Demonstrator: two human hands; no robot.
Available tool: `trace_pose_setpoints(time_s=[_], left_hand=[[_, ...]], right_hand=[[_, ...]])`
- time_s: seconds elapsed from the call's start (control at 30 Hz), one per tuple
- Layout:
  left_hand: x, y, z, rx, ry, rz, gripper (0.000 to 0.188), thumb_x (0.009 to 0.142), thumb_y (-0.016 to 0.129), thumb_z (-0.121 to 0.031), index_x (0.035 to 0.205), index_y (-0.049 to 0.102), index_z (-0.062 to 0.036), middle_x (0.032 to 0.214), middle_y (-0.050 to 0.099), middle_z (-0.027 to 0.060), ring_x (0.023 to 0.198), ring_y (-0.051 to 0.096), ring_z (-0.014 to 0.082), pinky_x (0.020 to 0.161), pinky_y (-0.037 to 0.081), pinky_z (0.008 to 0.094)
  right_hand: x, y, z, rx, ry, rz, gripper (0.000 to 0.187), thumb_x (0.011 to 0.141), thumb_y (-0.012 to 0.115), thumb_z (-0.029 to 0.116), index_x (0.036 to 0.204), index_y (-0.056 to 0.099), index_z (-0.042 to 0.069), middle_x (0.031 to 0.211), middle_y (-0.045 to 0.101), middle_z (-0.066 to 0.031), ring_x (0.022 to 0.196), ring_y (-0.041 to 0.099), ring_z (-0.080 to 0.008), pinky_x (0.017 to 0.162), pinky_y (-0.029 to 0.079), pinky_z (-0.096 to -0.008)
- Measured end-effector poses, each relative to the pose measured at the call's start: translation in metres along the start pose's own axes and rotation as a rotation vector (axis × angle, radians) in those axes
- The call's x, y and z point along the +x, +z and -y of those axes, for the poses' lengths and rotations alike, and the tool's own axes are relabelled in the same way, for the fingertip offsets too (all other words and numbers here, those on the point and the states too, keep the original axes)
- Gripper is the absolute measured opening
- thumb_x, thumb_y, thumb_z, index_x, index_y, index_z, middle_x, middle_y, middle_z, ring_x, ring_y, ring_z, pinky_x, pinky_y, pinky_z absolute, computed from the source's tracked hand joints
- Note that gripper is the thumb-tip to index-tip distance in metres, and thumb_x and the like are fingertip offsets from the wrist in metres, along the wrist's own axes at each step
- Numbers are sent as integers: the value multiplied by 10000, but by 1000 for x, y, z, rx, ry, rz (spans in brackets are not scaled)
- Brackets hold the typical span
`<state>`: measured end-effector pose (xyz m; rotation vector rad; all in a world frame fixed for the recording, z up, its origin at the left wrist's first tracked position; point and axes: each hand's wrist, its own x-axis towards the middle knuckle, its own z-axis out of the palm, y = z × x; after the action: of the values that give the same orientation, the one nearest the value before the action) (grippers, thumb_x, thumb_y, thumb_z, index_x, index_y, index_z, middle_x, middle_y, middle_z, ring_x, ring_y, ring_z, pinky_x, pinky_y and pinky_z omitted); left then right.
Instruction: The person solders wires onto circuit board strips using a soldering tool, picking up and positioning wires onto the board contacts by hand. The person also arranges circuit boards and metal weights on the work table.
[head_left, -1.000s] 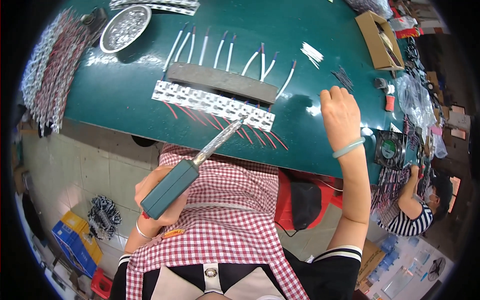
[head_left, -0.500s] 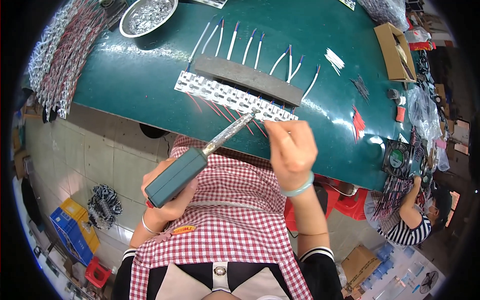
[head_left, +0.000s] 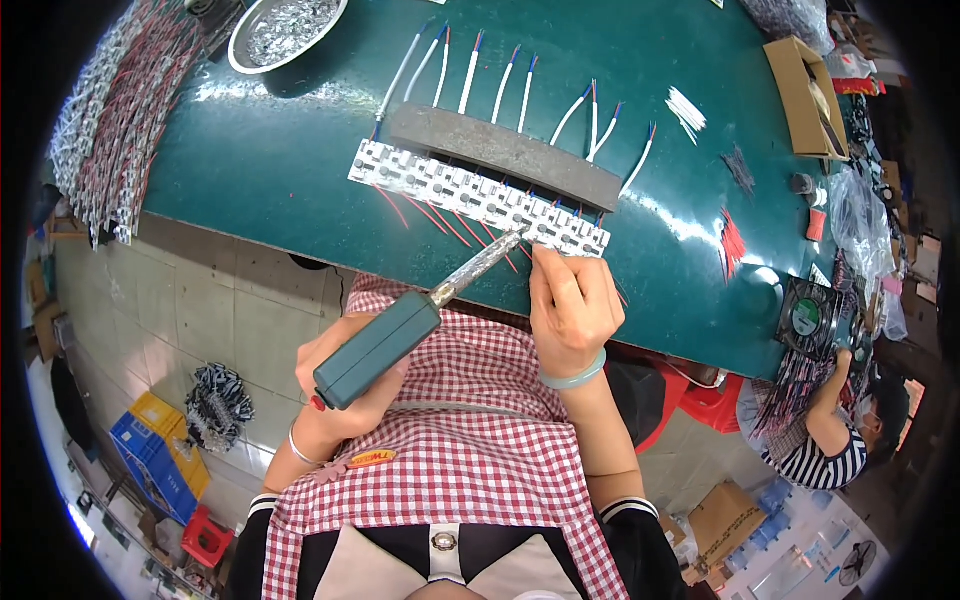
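My left hand (head_left: pixel 350 375) is closed around the green handle of a soldering iron (head_left: pixel 378 350). Its metal shaft slants up and right, with the tip at the near edge of a white board strip (head_left: pixel 440 184). Just right of the tip, my right hand (head_left: pixel 575 305) pinches at the strip's edge; what its fingertips hold is hidden. Several thin red wires (head_left: pixel 425 215) stick out from the strip's near side. A long dark grey bar (head_left: pixel 505 155) lies along its far side, over several white cables (head_left: pixel 470 75) with red and blue ends.
On the green table (head_left: pixel 260 160) are a metal bowl (head_left: pixel 236 48) of silvery bits, a heap of wired strips (head_left: pixel 110 130), white tubes (head_left: pixel 686 112), red wires (head_left: pixel 732 242) and an open cardboard box (head_left: pixel 790 90). A co-worker in a striped shirt (head_left: pixel 820 460) sits at right.
The iron's tip has moved a little right along the strip. My right hand has shifted slightly left and down, its fingertips now closer to the tip. The view has shifted slightly.
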<state>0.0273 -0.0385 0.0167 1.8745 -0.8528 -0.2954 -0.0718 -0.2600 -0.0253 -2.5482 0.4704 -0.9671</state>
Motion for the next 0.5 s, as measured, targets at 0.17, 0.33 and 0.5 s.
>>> trace_pose_setpoints(time_s=[0.17, 0.33, 0.5], left_hand=[[1, 1, 0, -10, -26, 16, 240, 670, 772, 62, 897, 694, 59, 903, 701, 154, 726, 711, 248, 632, 557, 302], [3, 3, 1, 10, -28, 41, 243, 656, 754, 68, 888, 683, 60, 895, 698, 151, 726, 705, 248, 645, 554, 303], [6, 3, 3, -29, -31, 52, 273, 634, 728, 65, 900, 669, 52, 878, 698, 148, 711, 699, 253, 640, 547, 308]], right_hand=[[2, 0, -2, 16, -7, 18, 286, 701, 778, -60, 966, 734, 38, 757, 582, -60, 657, 581, -213, 563, 468, -326], [2, -2, -3, 30, 7, 39, 289, 705, 772, -54, 976, 734, 40, 767, 581, -62, 671, 585, -214, 574, 470, -329], [2, -1, -2, 47, 18, 37, 287, 704, 771, -51, 973, 733, 38, 768, 579, -62, 674, 585, -215, 578, 469, -329]])
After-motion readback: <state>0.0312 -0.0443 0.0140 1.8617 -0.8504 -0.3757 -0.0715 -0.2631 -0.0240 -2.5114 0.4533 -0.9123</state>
